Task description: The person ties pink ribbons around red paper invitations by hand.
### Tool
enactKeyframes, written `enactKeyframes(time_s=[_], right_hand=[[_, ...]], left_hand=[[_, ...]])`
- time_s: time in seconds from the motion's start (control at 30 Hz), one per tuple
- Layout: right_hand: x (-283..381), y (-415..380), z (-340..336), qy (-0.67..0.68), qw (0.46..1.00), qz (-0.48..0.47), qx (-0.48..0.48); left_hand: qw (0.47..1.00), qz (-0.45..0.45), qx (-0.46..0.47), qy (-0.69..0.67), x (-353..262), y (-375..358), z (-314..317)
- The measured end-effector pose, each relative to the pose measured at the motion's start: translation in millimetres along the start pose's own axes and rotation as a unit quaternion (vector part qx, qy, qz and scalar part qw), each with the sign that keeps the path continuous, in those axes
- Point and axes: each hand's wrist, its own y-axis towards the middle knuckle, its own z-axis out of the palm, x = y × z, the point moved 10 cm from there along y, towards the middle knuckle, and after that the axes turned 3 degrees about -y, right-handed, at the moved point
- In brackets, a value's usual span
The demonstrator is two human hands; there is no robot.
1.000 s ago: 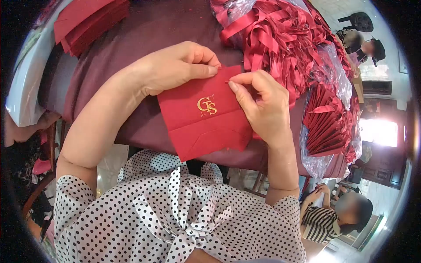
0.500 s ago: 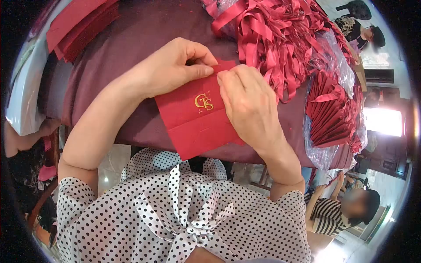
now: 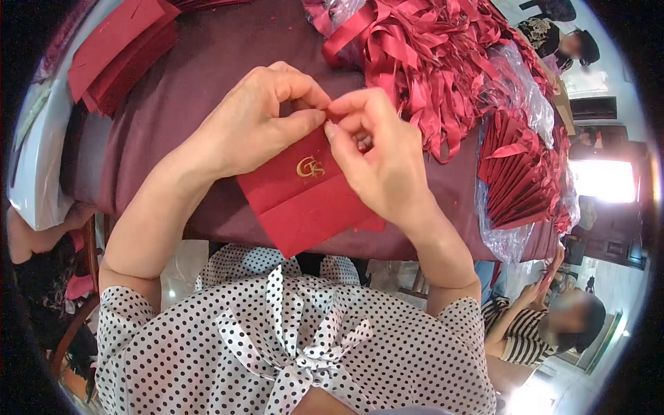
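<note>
A flat, creased red paper bag (image 3: pixel 299 211) with gold letters lies over the front part of the cloth-covered table. At its top edge my left hand (image 3: pixel 266 117) is closed, thumb and forefinger pinched together. Opposite it, my right hand (image 3: pixel 379 149) pinches at the same spot, fingertips touching those of the left. Whatever small part sits between the fingertips is mostly hidden by them. The right hand also covers the bag's upper right side.
Red ribbons (image 3: pixel 443 76) are heaped at the back right. Beside them, a fanned stack of red paper bags (image 3: pixel 515 176) lies on clear plastic. Red paper pieces (image 3: pixel 121 52) are piled back left. A person in a striped top (image 3: pixel 522 332) sits at the right.
Both hands have shifted slightly left, and the bag with them. My right hand has turned, so its thumb and curled fingers now show. The pinching fingertips have come together.
</note>
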Motion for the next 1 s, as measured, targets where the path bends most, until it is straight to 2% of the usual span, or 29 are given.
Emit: enactKeyframes(time_s=[0.07,0.1,0.17,0.2,0.23,0.3,0.33,0.37,0.43,0.5,0.57,0.6,0.67,0.8,0.83,0.87,0.9,1.0], right_hand=[[-17.1,2.6,-0.6,0.119,0.987,0.11,0.021],[-18.1,2.3,-0.2,0.105,0.988,0.111,0.024],[1.3,-0.1,0.9,-0.009,1.0,-0.004,-0.016],[21.6,-2.7,0.9,-0.119,0.987,-0.098,-0.043],[23.8,-2.6,-0.5,-0.118,0.987,-0.099,-0.044],[1.4,0.0,-2.5,0.033,0.998,0.043,-0.014],[-15.6,1.2,-1.8,0.149,0.985,0.084,0.006],[-14.8,1.2,-2.1,0.149,0.985,0.083,0.008],[8.5,3.6,-5.6,0.028,0.999,-0.018,0.011],[4.9,5.5,-7.0,0.019,0.999,0.008,0.026],[4.1,7.1,-14.2,-0.035,0.998,0.012,0.045],[2.5,4.8,-15.9,-0.034,0.998,0.013,0.046],[7.9,-0.5,-11.3,-0.052,0.996,-0.024,0.072],[6.4,-7.4,-21.1,-0.043,0.999,-0.007,0.027],[7.9,-7.8,-21.2,-0.041,0.999,-0.006,0.027],[11.0,-7.7,-21.3,-0.035,0.999,-0.004,0.028],[12.2,-8.2,-21.4,-0.029,0.999,-0.002,0.029],[8.4,-9.0,-18.3,-0.048,0.997,-0.004,0.053]], left_hand=[[0.999,-0.011,0.006,-0.038,4.4,0.2,0.5],[0.999,-0.008,0.005,-0.038,4.5,0.0,1.5],[0.999,0.031,-0.007,0.019,-2.5,-1.0,0.8],[0.999,0.032,-0.009,0.02,-3.8,-0.4,-0.4],[1.0,0.021,-0.003,0.012,-3.0,0.6,-0.8],[1.0,0.007,0.007,0.005,-3.4,0.3,0.9],[1.0,0.006,0.009,0.0,-5.1,0.2,2.7],[1.0,0.005,0.009,-0.006,-6.0,0.0,3.7],[1.0,0.006,0.008,-0.002,-4.4,-1.5,4.5],[1.0,0.006,0.009,0.006,-1.7,-1.9,3.8],[0.991,0.017,0.071,-0.111,-1.8,-0.9,14.0],[0.991,0.015,0.071,-0.112,-0.8,-0.6,13.3],[0.958,-0.076,0.155,-0.228,10.4,-5.7,30.0],[0.958,-0.121,0.151,-0.213,13.1,-7.0,30.6],[0.984,-0.031,0.148,-0.09,3.9,-4.0,27.1],[0.987,0.061,0.143,0.036,-7.1,-4.5,28.0],[0.985,0.097,0.122,0.07,-12.4,-4.5,29.3],[0.984,0.121,0.098,0.091,-12.3,-3.3,30.9]])
